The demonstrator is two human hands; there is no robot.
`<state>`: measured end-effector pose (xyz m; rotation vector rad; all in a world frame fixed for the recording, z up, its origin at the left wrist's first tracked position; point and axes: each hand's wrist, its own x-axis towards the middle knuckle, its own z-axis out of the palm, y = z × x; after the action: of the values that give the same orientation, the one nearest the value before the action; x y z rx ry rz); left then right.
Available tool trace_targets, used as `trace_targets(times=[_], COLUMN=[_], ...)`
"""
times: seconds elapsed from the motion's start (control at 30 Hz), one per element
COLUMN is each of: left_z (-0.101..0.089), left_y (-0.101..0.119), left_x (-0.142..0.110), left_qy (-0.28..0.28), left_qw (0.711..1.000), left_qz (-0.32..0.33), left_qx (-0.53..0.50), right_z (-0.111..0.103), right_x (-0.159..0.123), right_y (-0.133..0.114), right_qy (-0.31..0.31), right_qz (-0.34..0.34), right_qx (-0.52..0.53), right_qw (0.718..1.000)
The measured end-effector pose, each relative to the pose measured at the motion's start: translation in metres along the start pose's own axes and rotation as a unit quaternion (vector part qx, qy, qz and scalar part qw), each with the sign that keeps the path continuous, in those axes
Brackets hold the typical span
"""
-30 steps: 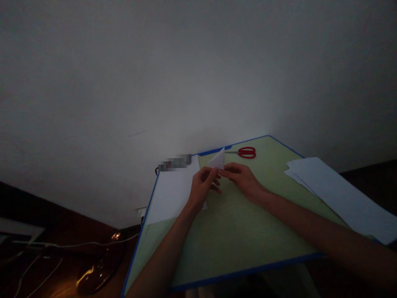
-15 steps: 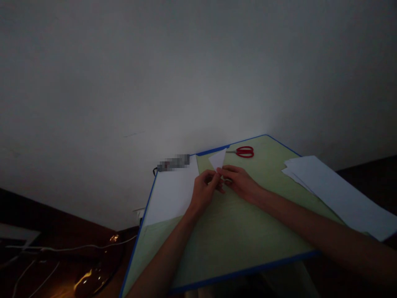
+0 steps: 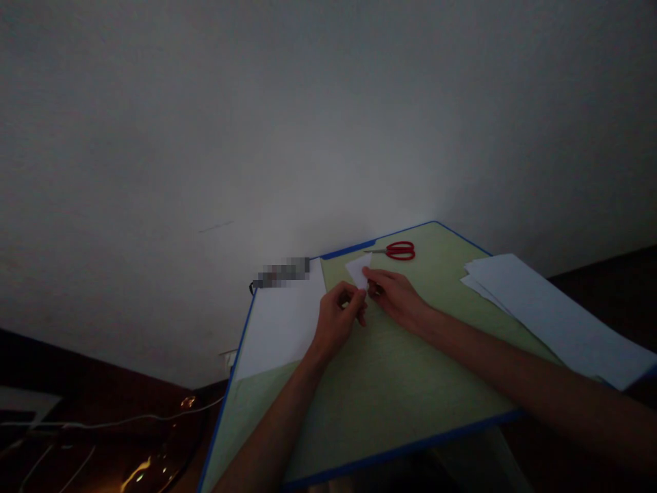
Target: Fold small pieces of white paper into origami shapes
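A small folded piece of white paper (image 3: 358, 269), pointed in shape, is held up between my two hands over the table. My left hand (image 3: 340, 311) pinches its lower tip between thumb and forefinger. On the paper's right edge, higher up, the thumb and fingers of my right hand (image 3: 393, 291) are closed. Just beyond lie scissors (image 3: 400, 250) with red handles, blades pointing left toward the paper. The fingers hide the lower part of the folded piece.
The green table (image 3: 410, 383) has a blue edge. A white sheet (image 3: 282, 322) lies at its left, below a blurred-out object (image 3: 282, 272). Several white sheets (image 3: 559, 315) are stacked at the right, overhanging the edge. A wall (image 3: 328, 137) rises behind; a white cable (image 3: 148, 416) runs at lower left.
My right hand has shifted its grip from the paper's lower tip up along its right edge. The left hand keeps pinching the tip. The whole view has shifted slightly.
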<state>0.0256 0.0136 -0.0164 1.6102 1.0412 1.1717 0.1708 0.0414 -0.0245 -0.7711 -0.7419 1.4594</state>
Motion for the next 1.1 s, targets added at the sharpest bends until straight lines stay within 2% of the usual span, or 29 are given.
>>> trace_targets(times=[0.37, 0.47, 0.6, 0.77, 0.9, 1.1], left_z=[0.004, 0.005, 0.003, -0.003, -0.004, -0.005], left_y=[0.005, 0.002, -0.002, -0.003, -0.003, -0.006], left_x=[-0.004, -0.005, -0.003, 0.001, 0.003, 0.006], left_qy=[-0.029, -0.032, -0.003, 0.051, 0.086, 0.094], left_qw=[0.999, 0.999, 0.999, 0.993, 0.995, 0.995], left_qz=[0.001, -0.004, -0.019, 0.002, -0.002, 0.001], left_qx=[0.013, 0.016, 0.029, 0.107, 0.047, -0.016], right_z=[-0.009, -0.014, -0.014, -0.014, -0.015, -0.013], right_x=[0.013, 0.016, 0.014, 0.010, 0.011, 0.008], right_y=[-0.013, -0.014, -0.014, -0.013, -0.011, -0.011], right_qy=[0.064, 0.057, 0.050, 0.052, 0.051, 0.017], right_qz=[-0.074, -0.082, -0.086, -0.085, -0.078, -0.098], right_qx=[0.000, -0.027, -0.027, -0.026, -0.037, -0.118], right_qw=[0.995, 0.995, 0.995, 0.995, 0.995, 0.988])
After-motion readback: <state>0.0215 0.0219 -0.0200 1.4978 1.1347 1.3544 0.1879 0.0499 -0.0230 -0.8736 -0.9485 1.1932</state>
